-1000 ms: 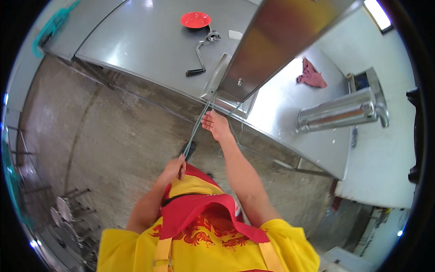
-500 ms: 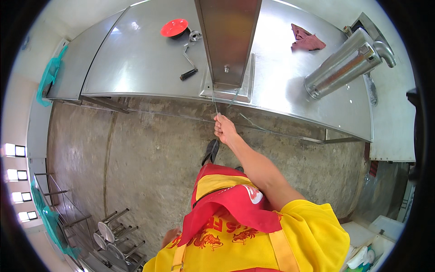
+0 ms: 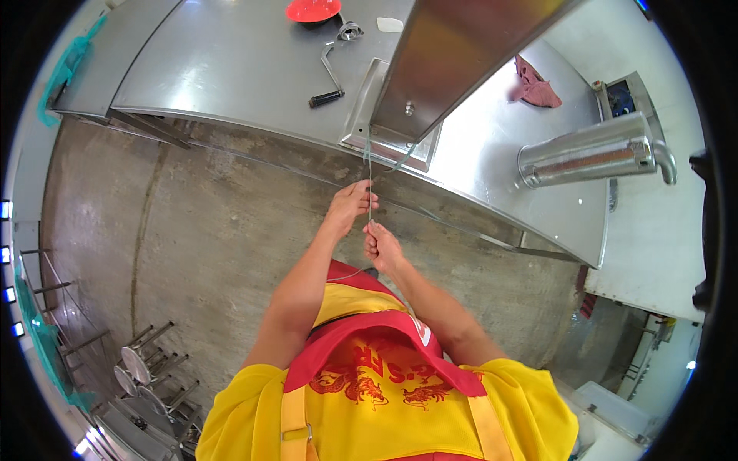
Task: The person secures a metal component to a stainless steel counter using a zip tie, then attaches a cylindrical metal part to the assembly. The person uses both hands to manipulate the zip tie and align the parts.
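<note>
A thin pale cord (image 3: pixel 370 165) hangs from the base of a tall steel column (image 3: pixel 450 69) at the table's front edge. My right hand (image 3: pixel 383 247) is closed around it below the table edge, pulling it into a straight line. Just above, my left hand (image 3: pixel 350 206) is beside the cord with its fingers stretched out and apart; whether they touch it I cannot tell. A loose grey length of cord (image 3: pixel 346 276) curves in front of my apron. Another pale strand (image 3: pixel 406 157) shows at the right of the column's base.
The steel table (image 3: pixel 223 69) holds a crank handle (image 3: pixel 329 77), a red bowl (image 3: pixel 313 10), a round metal fitting (image 3: pixel 350 31), a maroon cloth (image 3: pixel 536 83) and a steel cylinder with a spout (image 3: pixel 588 157). Several stools (image 3: pixel 137 365) lie stacked at lower left.
My left hand has come up from low beside my body to the cord. My right hand, still on the cord, sits lower. The view has turned, tilting the table and column.
</note>
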Action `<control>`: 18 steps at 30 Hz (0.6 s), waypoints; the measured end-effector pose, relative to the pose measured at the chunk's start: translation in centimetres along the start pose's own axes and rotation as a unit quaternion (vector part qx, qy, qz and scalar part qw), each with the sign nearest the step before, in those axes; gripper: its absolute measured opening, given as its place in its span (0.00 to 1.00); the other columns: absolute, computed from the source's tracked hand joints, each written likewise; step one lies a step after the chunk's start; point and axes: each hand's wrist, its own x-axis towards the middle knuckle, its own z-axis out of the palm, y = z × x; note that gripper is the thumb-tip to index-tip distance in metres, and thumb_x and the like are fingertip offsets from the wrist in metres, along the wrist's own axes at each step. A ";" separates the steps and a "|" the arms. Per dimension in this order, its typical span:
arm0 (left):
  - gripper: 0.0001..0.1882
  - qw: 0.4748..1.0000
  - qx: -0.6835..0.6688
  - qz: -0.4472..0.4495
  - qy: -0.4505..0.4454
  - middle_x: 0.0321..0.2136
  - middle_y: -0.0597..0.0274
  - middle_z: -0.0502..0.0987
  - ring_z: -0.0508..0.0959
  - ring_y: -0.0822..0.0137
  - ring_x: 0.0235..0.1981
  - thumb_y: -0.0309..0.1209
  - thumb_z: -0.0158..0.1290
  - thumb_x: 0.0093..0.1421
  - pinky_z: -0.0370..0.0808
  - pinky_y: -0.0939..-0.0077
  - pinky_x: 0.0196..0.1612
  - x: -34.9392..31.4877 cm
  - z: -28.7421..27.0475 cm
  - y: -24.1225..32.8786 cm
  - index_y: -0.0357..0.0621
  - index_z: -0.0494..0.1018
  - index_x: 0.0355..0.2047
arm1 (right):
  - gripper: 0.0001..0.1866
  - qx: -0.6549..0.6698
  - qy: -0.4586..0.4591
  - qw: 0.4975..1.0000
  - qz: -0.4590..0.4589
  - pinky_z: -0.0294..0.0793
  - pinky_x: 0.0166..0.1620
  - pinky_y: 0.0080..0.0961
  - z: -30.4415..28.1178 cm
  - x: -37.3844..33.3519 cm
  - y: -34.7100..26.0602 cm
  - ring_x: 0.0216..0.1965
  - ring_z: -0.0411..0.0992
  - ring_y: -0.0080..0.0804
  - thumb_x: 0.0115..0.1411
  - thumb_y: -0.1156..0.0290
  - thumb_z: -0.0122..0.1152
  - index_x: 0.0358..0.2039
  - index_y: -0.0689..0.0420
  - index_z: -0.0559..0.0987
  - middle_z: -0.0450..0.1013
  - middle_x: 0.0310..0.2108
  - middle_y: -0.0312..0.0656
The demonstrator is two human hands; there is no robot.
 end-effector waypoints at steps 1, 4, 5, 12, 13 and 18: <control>0.21 0.998 -0.057 -0.011 -0.015 0.33 0.63 0.75 0.75 0.70 0.34 0.45 0.47 0.73 0.72 0.73 0.40 0.8 0.2 -0.6 0.40 0.71 0.53 | 0.14 0.004 -0.004 1.000 0.008 0.54 0.21 0.22 -0.2 0.1 -0.3 0.17 0.54 0.21 0.73 0.57 0.50 0.33 0.52 0.71 0.59 0.18 0.29; 0.17 0.981 -0.184 -0.051 -0.030 0.24 0.71 0.65 0.64 0.76 0.23 0.43 0.46 0.73 0.66 0.77 0.29 2.5 -0.2 -4.4 0.42 0.72 0.44 | 0.11 -0.026 -0.014 0.998 0.050 0.62 0.27 0.24 -1.1 1.1 -0.7 0.22 0.60 0.23 0.72 0.60 0.51 0.34 0.52 0.72 0.63 0.20 0.31; 0.16 0.978 -0.193 -0.077 -0.025 0.23 0.72 0.62 0.61 0.76 0.22 0.43 0.46 0.73 0.64 0.77 0.28 2.7 -0.7 -5.5 0.42 0.72 0.42 | 0.09 -0.102 0.001 0.994 0.042 0.70 0.34 0.28 -2.8 2.4 -0.4 0.28 0.68 0.27 0.71 0.62 0.52 0.39 0.53 0.75 0.71 0.26 0.35; 0.17 0.979 0.193 -0.024 0.069 0.35 0.55 0.81 0.77 0.65 0.37 0.41 0.55 0.66 0.73 0.69 0.42 12.0 -8.1 -9.7 0.39 0.80 0.43 | 0.18 -0.176 0.220 0.956 -0.077 0.77 0.44 0.33 -2.6 10.9 -5.6 0.42 0.73 0.33 0.70 0.65 0.53 0.58 0.56 0.71 0.71 0.52 0.41; 0.17 0.975 0.203 -0.026 0.083 0.38 0.48 0.83 0.80 0.59 0.41 0.41 0.55 0.65 0.74 0.64 0.47 14.0 -9.2 -8.9 0.39 0.80 0.43 | 0.19 -0.172 0.262 0.946 -0.081 0.78 0.46 0.35 -1.6 12.1 -7.5 0.45 0.73 0.34 0.71 0.64 0.53 0.59 0.55 0.69 0.70 0.55 0.42; 0.18 0.886 0.411 0.180 0.120 0.40 0.47 0.82 0.81 0.54 0.43 0.37 0.54 0.64 0.75 0.61 0.49 23.6 -9.5 -7.1 0.35 0.77 0.46 | 0.23 -0.019 0.201 0.963 -0.179 0.67 0.65 0.51 -5.5 17.3 -8.7 0.65 0.62 0.40 0.72 0.60 0.48 0.65 0.49 0.63 0.59 0.68 0.38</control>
